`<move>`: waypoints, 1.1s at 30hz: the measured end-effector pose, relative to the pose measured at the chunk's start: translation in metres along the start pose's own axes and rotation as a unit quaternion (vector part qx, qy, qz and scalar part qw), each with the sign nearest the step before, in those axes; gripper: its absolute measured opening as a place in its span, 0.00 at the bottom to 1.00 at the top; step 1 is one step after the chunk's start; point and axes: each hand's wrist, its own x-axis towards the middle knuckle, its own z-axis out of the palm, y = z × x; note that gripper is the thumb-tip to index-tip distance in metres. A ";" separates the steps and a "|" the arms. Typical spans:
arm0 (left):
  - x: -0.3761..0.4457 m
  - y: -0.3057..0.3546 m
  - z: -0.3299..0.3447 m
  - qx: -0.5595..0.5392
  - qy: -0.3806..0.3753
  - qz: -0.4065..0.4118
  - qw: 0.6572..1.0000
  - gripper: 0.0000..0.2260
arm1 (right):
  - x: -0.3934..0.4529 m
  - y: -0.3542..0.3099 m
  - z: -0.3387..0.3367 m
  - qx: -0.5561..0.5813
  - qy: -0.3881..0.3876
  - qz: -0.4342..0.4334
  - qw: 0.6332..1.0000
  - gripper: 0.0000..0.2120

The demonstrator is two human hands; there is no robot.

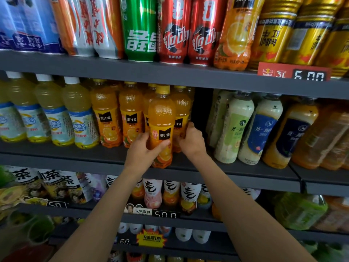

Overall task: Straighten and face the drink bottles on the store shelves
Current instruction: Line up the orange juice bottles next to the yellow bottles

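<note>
Front bottle: an orange juice bottle (162, 127) with a yellow cap stands at the front lip of the middle shelf (79, 157), ahead of its row, upright or nearly so, its black label panel turned toward the camera.
Left hand: the left hand (140, 151) grips the lower half of this bottle, thumb across the front below the label, the other fingers curled round its left side and back.
Right hand: the right hand (190, 140) reaches just past the front bottle and curls round the lower part of the orange bottle behind (181, 118); its fingertips are hidden, so I cannot tell how tightly they close.
Row: more orange bottles (117, 118) stand to the left, labels mostly forward, packed close.
Gap: a dark empty slot (201, 108) lies just right of the orange row, between it and the pale green tea bottles (234, 125).
Neighbours: yellow lemon drinks (56, 112) with white caps stand further left; cans (173, 29) fill the shelf above, beside a red price tag (293, 72).
Step, as I judge it: lining the front bottle up while steadying the one behind.
Risk one: the front bottle sits close to the edge; a pull outward could tip it off.
Risk two: a push from the right hand could lean the rear bottle into the open slot and topple it.
Risk three: twisting either bottle could turn its label away.
</note>
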 end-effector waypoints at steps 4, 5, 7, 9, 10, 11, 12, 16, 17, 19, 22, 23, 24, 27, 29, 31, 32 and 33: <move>-0.001 0.000 0.000 -0.005 0.002 -0.002 1.000 0.33 | -0.004 -0.002 0.003 -0.038 0.017 0.021 0.999 0.21; -0.002 0.000 0.000 -0.007 0.002 -0.001 1.000 0.34 | -0.006 -0.003 0.005 -0.047 0.024 0.022 0.998 0.21; -0.002 0.000 0.000 -0.002 0.003 0.003 1.000 0.36 | -0.007 -0.006 0.005 -0.059 0.033 0.023 0.997 0.22; -0.002 -0.001 0.001 0.002 0.003 0.000 1.000 0.37 | -0.003 -0.004 -0.002 -0.036 0.008 0.016 0.999 0.21; -0.001 -0.001 0.001 0.001 0.002 -0.001 1.000 0.37 | 0.000 -0.001 -0.007 0.017 -0.021 0.011 1.000 0.21; -0.001 -0.001 0.001 0.004 0.003 0.000 1.000 0.36 | 0.004 0.004 -0.013 0.094 -0.052 0.014 0.994 0.19; -0.003 -0.001 0.004 0.009 0.009 0.004 1.000 0.35 | 0.006 0.008 -0.019 0.177 -0.074 0.027 0.981 0.18; -0.008 -0.001 0.018 0.045 0.069 0.018 0.996 0.33 | 0.025 0.025 -0.024 0.259 0.026 0.056 0.964 0.14; -0.007 -0.001 0.020 0.054 0.077 0.021 0.995 0.33 | 0.033 0.029 -0.018 0.245 0.041 0.067 0.966 0.14; -0.005 0.000 0.022 0.063 0.079 0.033 0.994 0.34 | 0.047 0.034 -0.005 0.225 0.042 0.095 0.969 0.15; -0.001 -0.005 0.025 0.061 0.083 0.050 0.993 0.34 | 0.062 0.040 0.012 0.199 0.037 0.101 0.974 0.21; 0.000 -0.007 0.026 0.058 0.087 0.053 0.993 0.33 | 0.066 0.041 0.017 0.187 0.045 0.093 0.977 0.23; 0.001 -0.010 0.027 0.053 0.093 0.056 0.993 0.33 | 0.071 0.040 0.020 0.185 0.055 0.087 0.977 0.23; 0.003 -0.014 0.030 0.040 0.106 0.066 0.991 0.32 | 0.087 0.039 0.030 0.186 0.049 0.078 0.978 0.24; 0.003 -0.015 0.029 0.035 0.105 0.074 0.991 0.30 | 0.094 0.043 0.032 0.191 0.019 0.073 0.979 0.26; 0.004 -0.016 0.029 0.032 0.103 0.080 0.991 0.29 | 0.098 0.045 0.030 0.219 -0.016 0.072 0.973 0.26; 0.004 -0.015 0.029 0.030 0.103 0.082 0.991 0.29 | 0.098 0.045 0.029 0.227 -0.022 0.071 0.971 0.25; 0.004 -0.015 0.029 0.030 0.101 0.083 0.991 0.29 | 0.098 0.045 0.028 0.224 -0.012 0.068 0.972 0.24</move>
